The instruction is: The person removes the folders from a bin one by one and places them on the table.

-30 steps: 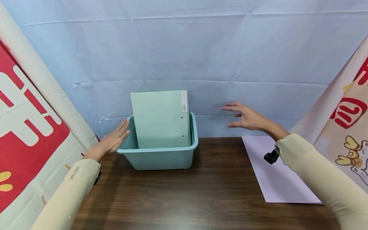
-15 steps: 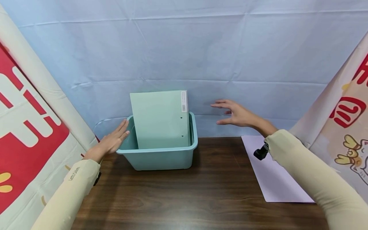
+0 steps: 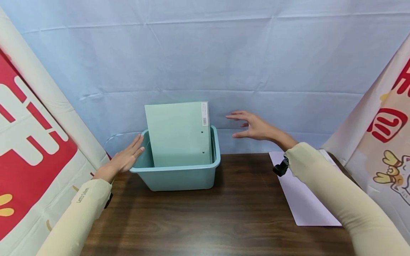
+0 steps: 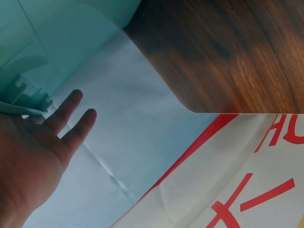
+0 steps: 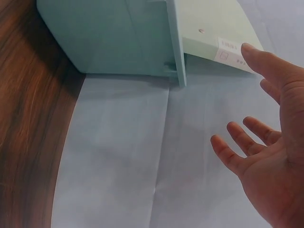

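Observation:
A pale green binder (image 3: 179, 135), with a barcode label and two small holes along its right side, stands upright and leans slightly in a blue-green plastic bin (image 3: 179, 182). At the bin's left rim rests my left hand (image 3: 125, 156), fingers straight; the left wrist view shows the palm (image 4: 33, 166) beside the rim. My right hand (image 3: 253, 126) hovers to the right of the binder, apart from it, thumb and fingers spread and holding nothing. In the right wrist view the hand (image 5: 270, 166) has the binder's labelled edge (image 5: 232, 52) beyond its thumb.
A flat lilac sheet or folder (image 3: 309, 202) lies on the dark wooden table (image 3: 198, 220) at right, partly under my right forearm. Pale blue cloth (image 3: 205, 53) hangs behind the bin. Printed cloths hang at left (image 3: 32, 142) and right (image 3: 384, 149).
My right hand has moved left toward the binder with its fingers still spread. My left hand, the bin and the binder have stayed in place.

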The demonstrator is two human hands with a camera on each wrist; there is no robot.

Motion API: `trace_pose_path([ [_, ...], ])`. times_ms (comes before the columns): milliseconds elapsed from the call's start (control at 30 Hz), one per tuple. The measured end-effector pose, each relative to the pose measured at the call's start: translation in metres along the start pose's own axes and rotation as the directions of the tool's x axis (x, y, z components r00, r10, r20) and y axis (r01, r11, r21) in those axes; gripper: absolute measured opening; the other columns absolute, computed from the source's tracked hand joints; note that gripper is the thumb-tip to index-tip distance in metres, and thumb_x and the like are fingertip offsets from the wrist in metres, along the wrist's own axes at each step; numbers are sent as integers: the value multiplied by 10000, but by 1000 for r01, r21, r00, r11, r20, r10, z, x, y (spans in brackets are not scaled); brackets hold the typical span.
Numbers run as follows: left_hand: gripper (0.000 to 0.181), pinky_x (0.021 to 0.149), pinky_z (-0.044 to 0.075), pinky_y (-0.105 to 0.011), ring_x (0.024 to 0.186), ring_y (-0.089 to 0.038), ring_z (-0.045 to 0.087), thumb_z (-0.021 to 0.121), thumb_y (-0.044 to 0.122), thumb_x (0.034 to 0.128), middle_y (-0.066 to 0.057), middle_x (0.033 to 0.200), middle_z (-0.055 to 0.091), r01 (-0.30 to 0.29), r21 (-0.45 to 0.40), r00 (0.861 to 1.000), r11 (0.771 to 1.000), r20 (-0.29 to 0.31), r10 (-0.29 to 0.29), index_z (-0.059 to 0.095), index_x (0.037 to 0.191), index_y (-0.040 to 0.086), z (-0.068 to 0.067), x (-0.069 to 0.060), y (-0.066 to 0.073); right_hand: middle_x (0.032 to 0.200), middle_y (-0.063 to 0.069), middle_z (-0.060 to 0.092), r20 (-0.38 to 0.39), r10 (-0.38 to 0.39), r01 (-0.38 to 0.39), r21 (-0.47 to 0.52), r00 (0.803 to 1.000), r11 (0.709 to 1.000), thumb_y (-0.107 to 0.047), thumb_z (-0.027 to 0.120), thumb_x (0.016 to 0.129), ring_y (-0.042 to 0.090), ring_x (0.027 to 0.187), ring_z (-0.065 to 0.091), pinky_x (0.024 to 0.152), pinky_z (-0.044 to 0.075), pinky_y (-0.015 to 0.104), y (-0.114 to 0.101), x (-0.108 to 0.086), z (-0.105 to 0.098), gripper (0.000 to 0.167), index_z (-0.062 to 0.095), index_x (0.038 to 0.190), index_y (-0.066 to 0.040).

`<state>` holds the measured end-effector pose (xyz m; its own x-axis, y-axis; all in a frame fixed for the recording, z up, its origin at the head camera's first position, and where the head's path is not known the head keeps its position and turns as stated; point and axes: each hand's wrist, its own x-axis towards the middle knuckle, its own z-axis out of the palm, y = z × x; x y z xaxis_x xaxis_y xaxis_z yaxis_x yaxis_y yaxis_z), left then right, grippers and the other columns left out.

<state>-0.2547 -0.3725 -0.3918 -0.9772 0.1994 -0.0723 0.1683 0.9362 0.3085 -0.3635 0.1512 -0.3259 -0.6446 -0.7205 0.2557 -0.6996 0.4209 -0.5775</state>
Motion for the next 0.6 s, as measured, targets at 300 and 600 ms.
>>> trace_pose_path([
  [300, 717, 1170, 179, -794, 1600, -497, 91, 140, 533, 1150, -146, 1781, -89, -3, 6, 1000, 1000, -6, 3, -41, 1711, 125, 0, 0, -1, 1666, 221, 358, 20, -12, 12, 22, 1000, 1000, -222, 847, 933, 409, 1509, 388, 1104, 474, 621, -4, 15, 9, 752, 501, 1583, -72],
  [600, 704, 1170, 191, -790, 1603, -487, 90, 149, 515, 1155, -148, 1782, -80, -11, 4, 1000, 1000, -16, 11, -26, 1712, 122, 1, 0, -1, 1681, 208, 336, 21, 6, -7, 69, 1000, 998, -224, 843, 938, 400, 1475, 449, 1116, 473, 599, -11, 30, 18, 743, 505, 1594, -134],
])
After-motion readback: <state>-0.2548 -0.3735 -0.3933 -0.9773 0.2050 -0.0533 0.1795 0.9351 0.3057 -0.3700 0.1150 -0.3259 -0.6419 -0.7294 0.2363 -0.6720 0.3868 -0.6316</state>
